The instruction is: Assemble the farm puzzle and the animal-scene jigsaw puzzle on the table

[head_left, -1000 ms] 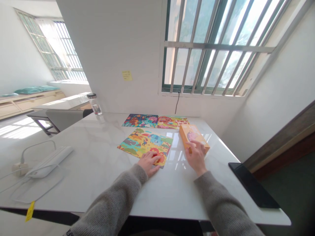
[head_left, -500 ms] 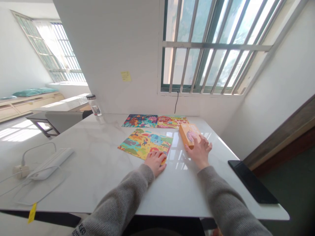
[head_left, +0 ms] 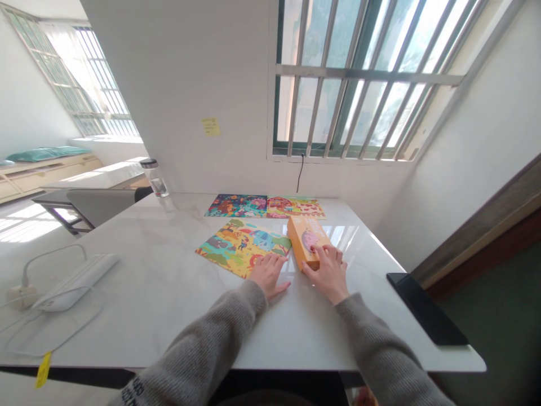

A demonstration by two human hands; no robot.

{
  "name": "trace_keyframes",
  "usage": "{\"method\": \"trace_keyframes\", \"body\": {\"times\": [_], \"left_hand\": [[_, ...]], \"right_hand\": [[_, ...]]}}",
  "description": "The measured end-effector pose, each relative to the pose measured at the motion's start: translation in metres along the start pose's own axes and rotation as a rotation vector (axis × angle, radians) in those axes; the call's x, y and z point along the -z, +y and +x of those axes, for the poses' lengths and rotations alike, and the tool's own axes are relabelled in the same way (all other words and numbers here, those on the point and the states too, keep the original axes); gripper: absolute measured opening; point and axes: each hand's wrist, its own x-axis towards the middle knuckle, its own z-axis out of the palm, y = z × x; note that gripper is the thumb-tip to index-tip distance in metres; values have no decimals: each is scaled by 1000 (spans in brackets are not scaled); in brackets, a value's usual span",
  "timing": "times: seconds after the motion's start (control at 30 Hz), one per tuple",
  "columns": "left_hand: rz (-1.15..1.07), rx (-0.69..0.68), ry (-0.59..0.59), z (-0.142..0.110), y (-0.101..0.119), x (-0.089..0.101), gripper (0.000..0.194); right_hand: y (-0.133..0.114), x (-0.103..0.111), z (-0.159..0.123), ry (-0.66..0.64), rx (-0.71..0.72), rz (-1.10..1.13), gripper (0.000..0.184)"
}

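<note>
My right hand (head_left: pixel 330 272) is closed on an orange box (head_left: pixel 309 232) with a pink round picture on its top. The thumb presses its near end, while the fingers lie over the top. A bright picture board with animals and trees (head_left: pixel 236 248), perhaps a puzzle, lies flat to the left of the box. My left hand (head_left: pixel 270 275) rests at the board's near right corner, fingers stretched out and thumb apart, and covers that corner. Behind lie a dark blue picture board (head_left: pixel 239 206) and a farm picture board (head_left: pixel 291 206), side by side.
A clear bottle (head_left: pixel 155 178) stands at the table's far left. A power strip (head_left: pixel 76 282) with white cables lies at the left. Along the right edge lies a black flat device (head_left: pixel 425 307). The wall with a barred window (head_left: pixel 346 73) bounds the table's far side.
My right hand has brought the orange box left and nearer, up beside the animal board. My left hand's thumb has spread outward. The whole view has shifted slightly.
</note>
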Motion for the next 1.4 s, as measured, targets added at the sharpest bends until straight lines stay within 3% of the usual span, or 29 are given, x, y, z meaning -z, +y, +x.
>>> {"method": "trace_keyframes", "body": {"times": [0.1, 0.27, 0.33, 0.57, 0.77, 0.93, 1.1, 1.4], "left_hand": [[44, -95, 30, 28, 10, -4, 77], [128, -228, 39, 54, 13, -9, 55], [102, -230, 56, 54, 11, -10, 55], [-24, -187, 98, 45, 9, -26, 86], [-12, -211, 119, 45, 13, -23, 74], [-44, -90, 180, 44, 16, -11, 55], [-90, -132, 65, 43, 16, -20, 71], [-67, -179, 74, 47, 13, -30, 67]], "right_hand": [[-5, 2, -4, 12, 21, -3, 43], [-4, 3, -7, 4, 51, -19, 44], [-1, 4, -7, -2, 54, -16, 45], [9, 7, -12, -45, 148, 15, 60], [12, 5, -10, -18, 161, 22, 54], [8, 3, -8, 14, 135, -21, 47], [6, 1, -7, -8, 114, -5, 44], [12, -2, -4, 13, 116, 3, 45]]}}
